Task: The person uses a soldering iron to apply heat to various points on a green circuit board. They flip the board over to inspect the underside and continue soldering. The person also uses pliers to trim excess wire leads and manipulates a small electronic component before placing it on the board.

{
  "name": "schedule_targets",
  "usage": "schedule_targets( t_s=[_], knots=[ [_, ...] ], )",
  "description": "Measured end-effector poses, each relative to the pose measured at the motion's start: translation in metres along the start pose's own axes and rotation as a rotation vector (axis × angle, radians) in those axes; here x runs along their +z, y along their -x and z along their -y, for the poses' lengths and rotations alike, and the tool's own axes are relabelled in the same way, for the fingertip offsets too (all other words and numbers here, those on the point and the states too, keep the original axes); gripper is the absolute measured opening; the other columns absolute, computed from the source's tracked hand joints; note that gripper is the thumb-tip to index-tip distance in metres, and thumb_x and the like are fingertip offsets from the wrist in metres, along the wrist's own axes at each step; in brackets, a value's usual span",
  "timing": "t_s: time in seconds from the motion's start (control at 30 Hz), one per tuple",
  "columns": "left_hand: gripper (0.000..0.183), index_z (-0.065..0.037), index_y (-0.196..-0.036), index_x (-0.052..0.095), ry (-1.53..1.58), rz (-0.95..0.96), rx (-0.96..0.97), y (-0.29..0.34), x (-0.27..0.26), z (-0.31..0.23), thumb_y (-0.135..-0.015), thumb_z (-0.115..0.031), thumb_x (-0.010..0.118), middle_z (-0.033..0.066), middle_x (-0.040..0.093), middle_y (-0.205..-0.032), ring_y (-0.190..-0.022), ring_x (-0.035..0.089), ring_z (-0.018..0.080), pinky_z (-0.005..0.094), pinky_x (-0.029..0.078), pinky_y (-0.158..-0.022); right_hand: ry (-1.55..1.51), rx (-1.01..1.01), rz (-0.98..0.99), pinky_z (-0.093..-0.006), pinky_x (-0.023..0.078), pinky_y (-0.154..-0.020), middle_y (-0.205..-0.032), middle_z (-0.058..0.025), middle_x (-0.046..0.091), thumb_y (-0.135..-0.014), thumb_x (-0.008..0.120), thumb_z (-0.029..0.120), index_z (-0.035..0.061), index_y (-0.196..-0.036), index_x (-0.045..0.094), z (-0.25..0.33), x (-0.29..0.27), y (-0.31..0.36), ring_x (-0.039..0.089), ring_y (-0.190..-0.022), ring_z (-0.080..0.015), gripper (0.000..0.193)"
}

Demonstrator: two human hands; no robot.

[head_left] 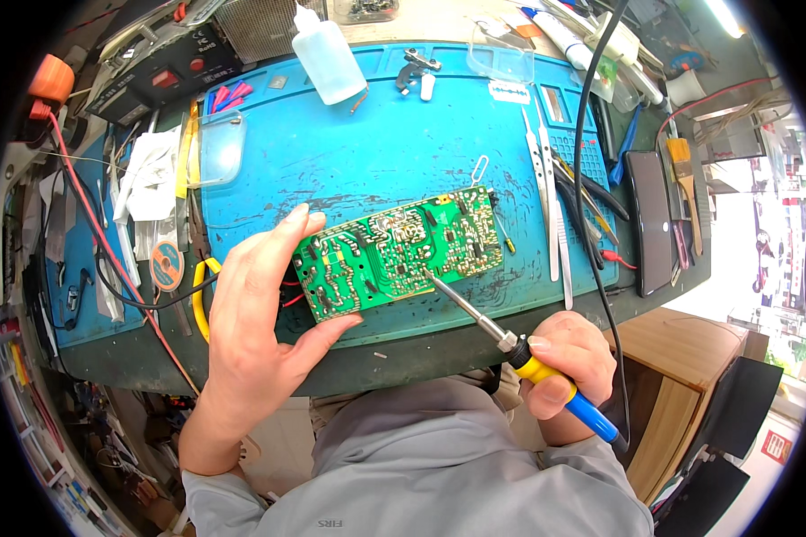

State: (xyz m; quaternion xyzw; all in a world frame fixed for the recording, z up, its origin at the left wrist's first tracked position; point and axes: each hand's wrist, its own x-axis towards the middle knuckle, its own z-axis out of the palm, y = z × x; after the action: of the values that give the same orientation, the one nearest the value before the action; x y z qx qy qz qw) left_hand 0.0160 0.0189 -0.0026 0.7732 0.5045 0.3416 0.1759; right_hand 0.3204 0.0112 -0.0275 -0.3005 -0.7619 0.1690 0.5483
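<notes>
My left hand [264, 309] grips the left end of a green circuit board [394, 251], thumb at the lower edge and fingers along the upper one. The board is tilted, with its solder side and many small components facing me. In my right hand [569, 367] is a soldering iron [533, 365] with a yellow and blue handle and a metal shaft. Its tip meets or nearly meets the board a little below the middle; exact contact cannot be told. A black cord runs from the handle's end up to the right. Red wires show beside the board's left end.
A blue work mat [269, 170] covers the bench. A squeeze bottle [329, 58] stands at the back. Tweezers [555, 233], pliers [591, 206] and a dark phone [649, 224] lie right. Left are a solder spool [166, 266], a clear tray [224, 148] and cables.
</notes>
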Motion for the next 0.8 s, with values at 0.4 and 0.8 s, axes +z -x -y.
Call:
schedule_targets(
  t_s=[0.4,0.8],
  knots=[
    [0.1,-0.001,-0.157,0.045,0.005,0.008,-0.012,0.0029,-0.0006,0.0031,-0.071,-0.01,0.095,0.0167,0.068,-0.138,-0.129,0.062,0.032,0.0428,0.05,-0.109,-0.003,-0.034,-0.027,-0.0289,0.05,-0.046,-0.071,-0.007,0.071,-0.1,0.067,0.024,-0.0032,-0.099,0.072,-0.0003,0.0038,-0.0009,0.061,-0.051,-0.0162,0.028],
    [0.096,0.001,-0.154,0.047,0.01,-0.008,0.011,0.0021,0.0006,0.0031,-0.071,-0.01,0.094,0.0164,0.068,-0.137,-0.121,0.063,0.035,0.0447,0.05,-0.103,-0.005,-0.042,-0.005,-0.0284,0.051,-0.047,-0.071,-0.0061,0.071,-0.101,0.067,0.024,-0.0029,-0.099,0.072,-0.0012,0.004,-0.0037,0.064,-0.053,-0.016,0.028]
  ],
)
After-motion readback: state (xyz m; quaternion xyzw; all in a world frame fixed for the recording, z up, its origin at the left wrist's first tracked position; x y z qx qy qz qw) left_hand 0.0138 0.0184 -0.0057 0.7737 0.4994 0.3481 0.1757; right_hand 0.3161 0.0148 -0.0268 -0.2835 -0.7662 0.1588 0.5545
